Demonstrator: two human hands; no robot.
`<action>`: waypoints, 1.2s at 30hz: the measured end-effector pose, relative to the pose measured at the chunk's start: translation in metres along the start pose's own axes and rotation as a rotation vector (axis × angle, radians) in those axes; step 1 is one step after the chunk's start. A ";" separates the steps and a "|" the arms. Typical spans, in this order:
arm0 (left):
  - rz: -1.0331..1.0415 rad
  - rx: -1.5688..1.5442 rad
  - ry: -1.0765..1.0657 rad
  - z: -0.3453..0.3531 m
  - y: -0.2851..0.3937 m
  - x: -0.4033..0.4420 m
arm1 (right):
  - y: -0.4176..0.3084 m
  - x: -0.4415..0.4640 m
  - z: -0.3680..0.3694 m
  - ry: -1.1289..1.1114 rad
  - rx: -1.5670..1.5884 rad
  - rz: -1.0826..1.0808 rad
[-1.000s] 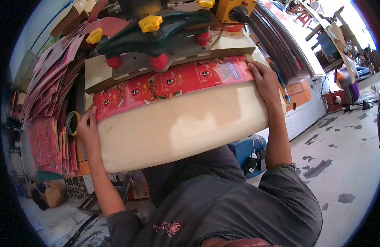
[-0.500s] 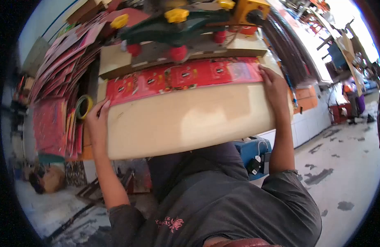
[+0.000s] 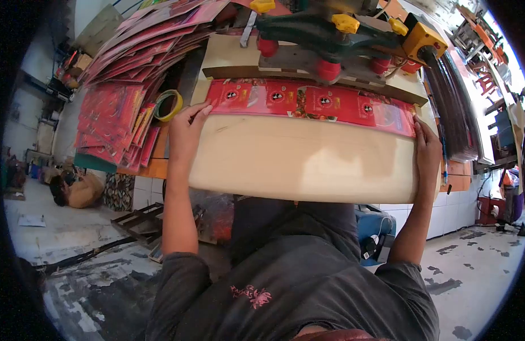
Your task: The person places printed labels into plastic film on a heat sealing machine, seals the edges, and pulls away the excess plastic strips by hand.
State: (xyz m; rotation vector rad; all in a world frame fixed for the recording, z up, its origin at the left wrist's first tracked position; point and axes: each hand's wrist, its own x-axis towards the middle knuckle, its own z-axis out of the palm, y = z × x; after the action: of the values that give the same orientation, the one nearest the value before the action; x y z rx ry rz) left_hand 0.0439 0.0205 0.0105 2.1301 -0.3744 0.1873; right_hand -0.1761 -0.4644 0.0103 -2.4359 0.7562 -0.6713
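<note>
A long red printed plastic sheet (image 3: pixel 342 107) with repeated round pictures lies across a cream padded board (image 3: pixel 308 153), its far edge along the machine's raised ledge. At the sheet's left end my left hand (image 3: pixel 188 126) is closed, thumb and fingers pinching the corner. My right hand (image 3: pixel 428 142) grips the right end in the same way, its palm alongside the board's edge. Just beyond the sheet stands a dark green machine frame (image 3: pixel 308 33) with yellow knobs (image 3: pixel 345 24) and red round feet (image 3: pixel 328 69).
Piles of red printed sheets (image 3: pixel 112 111) stand at the left, with a yellow tape roll (image 3: pixel 169 105) near my left hand. A yellow control box (image 3: pixel 424 41) is at the back right, beside a dark stack (image 3: pixel 453 113). Another person (image 3: pixel 78 190) is low on the floor at left.
The camera view has swung, so the machine, board and piles sit farther right, and the board looks tilted the other way. Both hands stay at the sheet's ends.
</note>
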 end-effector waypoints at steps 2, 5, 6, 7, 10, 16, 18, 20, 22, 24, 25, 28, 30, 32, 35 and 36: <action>0.002 0.005 0.000 -0.002 0.003 0.000 | 0.002 0.000 0.000 0.001 -0.011 -0.008; -0.014 0.036 -0.019 -0.001 0.006 0.000 | 0.002 0.000 -0.001 -0.004 -0.014 0.001; -0.009 0.049 -0.010 -0.001 0.004 0.000 | 0.002 0.000 -0.001 0.001 -0.018 0.006; -0.003 0.059 -0.005 -0.001 0.003 0.000 | 0.001 0.000 0.001 0.021 0.011 -0.008; 0.037 0.126 0.003 -0.001 0.003 0.000 | 0.000 -0.003 0.001 0.056 0.008 -0.016; -0.012 0.125 -0.031 0.002 0.015 -0.002 | 0.010 -0.003 0.005 0.119 -0.016 -0.019; -0.035 0.154 -0.011 0.001 0.014 -0.001 | 0.017 -0.001 0.006 0.119 -0.022 -0.049; -0.040 0.147 -0.026 0.000 0.010 0.000 | 0.016 -0.002 0.005 0.116 -0.017 -0.038; -0.046 0.147 -0.028 0.000 0.012 0.000 | 0.016 -0.002 0.005 0.107 -0.010 -0.031; -0.053 0.144 -0.029 0.000 0.013 0.000 | 0.017 -0.001 0.005 0.102 -0.048 -0.013; -0.050 0.151 -0.030 0.000 0.013 0.000 | 0.017 -0.001 0.005 0.104 -0.048 -0.013; -0.052 0.144 -0.027 0.000 0.012 0.000 | 0.018 -0.002 0.006 0.112 -0.025 -0.019; -0.059 0.131 -0.020 0.001 0.011 -0.001 | 0.017 -0.001 0.006 0.103 -0.033 0.000; -0.049 0.114 -0.016 0.000 0.011 -0.001 | 0.016 0.000 0.005 0.105 -0.053 -0.011; -0.020 0.107 -0.024 0.000 0.010 -0.001 | 0.011 -0.002 0.003 0.099 -0.060 -0.005; -0.021 0.107 -0.023 0.000 0.010 -0.001 | 0.010 -0.002 0.003 0.094 -0.049 0.010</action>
State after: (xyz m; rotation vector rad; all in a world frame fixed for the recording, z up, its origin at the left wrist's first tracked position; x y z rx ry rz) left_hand 0.0402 0.0154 0.0178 2.2426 -0.3622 0.1746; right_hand -0.1793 -0.4696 0.0022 -2.4571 0.8297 -0.7762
